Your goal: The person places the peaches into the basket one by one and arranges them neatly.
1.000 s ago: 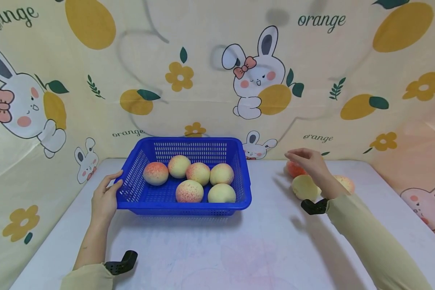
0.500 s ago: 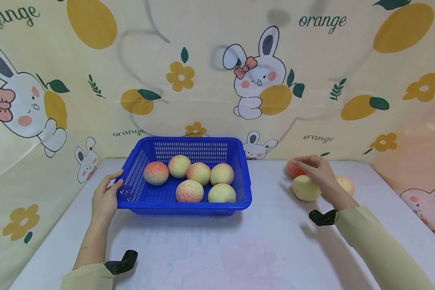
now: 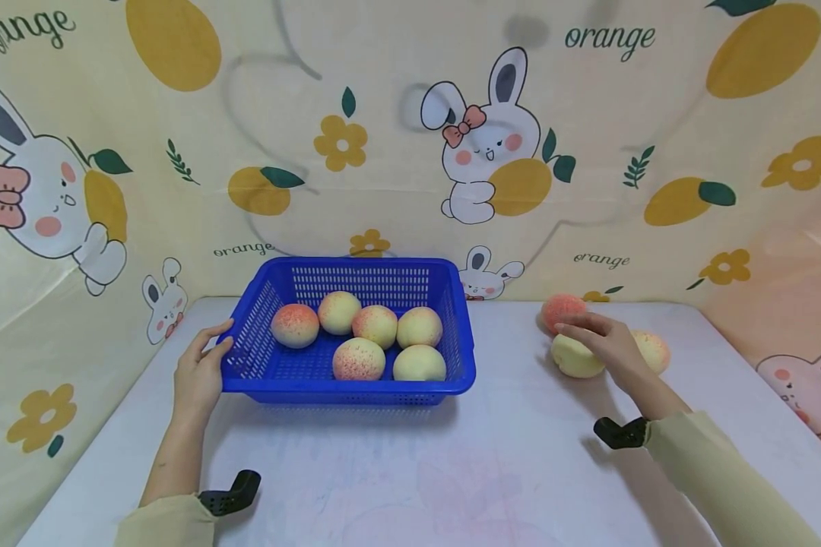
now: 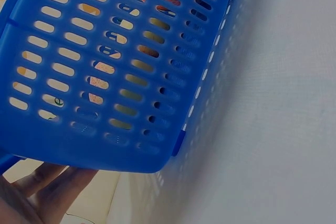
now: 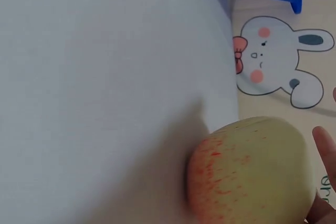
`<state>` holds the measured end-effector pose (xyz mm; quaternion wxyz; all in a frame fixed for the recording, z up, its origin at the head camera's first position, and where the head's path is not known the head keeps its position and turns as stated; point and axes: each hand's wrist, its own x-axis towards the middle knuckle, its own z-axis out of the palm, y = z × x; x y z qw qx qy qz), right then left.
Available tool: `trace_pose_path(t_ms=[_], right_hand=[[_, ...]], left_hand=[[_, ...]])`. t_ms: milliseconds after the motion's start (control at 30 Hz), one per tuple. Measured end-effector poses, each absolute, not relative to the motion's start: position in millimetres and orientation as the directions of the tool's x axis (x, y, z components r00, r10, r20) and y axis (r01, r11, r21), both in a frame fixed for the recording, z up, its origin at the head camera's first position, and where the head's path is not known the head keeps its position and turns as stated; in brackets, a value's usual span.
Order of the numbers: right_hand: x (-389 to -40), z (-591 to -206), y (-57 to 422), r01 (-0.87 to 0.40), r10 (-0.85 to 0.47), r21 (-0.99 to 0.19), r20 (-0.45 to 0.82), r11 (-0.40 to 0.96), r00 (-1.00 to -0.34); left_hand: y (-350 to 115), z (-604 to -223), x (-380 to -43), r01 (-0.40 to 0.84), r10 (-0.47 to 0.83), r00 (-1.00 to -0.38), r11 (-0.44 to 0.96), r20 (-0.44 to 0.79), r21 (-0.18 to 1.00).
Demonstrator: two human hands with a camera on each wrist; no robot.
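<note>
My left hand (image 3: pixel 198 372) grips the left rim of a blue plastic basket (image 3: pixel 356 389), thumb and fingers at its edge. In the left wrist view those fingers (image 4: pixel 55 184) sit at the corner of the slotted wall. Several peaches lie inside the basket, among them a reddish peach (image 3: pixel 294 327). My right hand (image 3: pixel 612 349) is over a pale yellow peach (image 3: pixel 575 358) on the table, covering part of it. In the right wrist view this peach (image 5: pixel 252 174) shows red specks, and one fingertip (image 5: pixel 323 137) stands apart from its side.
Behind the right hand lies a red peach (image 3: pixel 561 311), and right of it a yellow-pink peach (image 3: pixel 651 351), partly hidden by the hand. A white table (image 3: pixel 383 471) carries everything. A printed cloth (image 3: pixel 383 190) with rabbits and oranges hangs along the back and sides.
My right hand has come down and toward me, from over the red peach to the pale yellow one, uncovering more of the red peach. The left hand and basket stay put.
</note>
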<state>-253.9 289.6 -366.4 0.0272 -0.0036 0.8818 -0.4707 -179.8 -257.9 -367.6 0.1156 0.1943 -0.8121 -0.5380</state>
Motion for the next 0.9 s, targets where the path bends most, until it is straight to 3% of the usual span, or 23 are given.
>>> trace_pose_path(t_ms=[467,900], right_hand=[[-244,-382,292,0.060,-0.093,-0.851,-0.127,0.523,-0.987],[-241,-389,290,0.035,-0.091,-0.843,-0.100,0.537,-0.991]], left_hand=[[-258,-369,-181,-0.196,-0.442,-0.896,0.338,-0.029,0.921],[-258,-368,-181,-0.197,-0.456,-0.890,0.366,-0.009,0.910]])
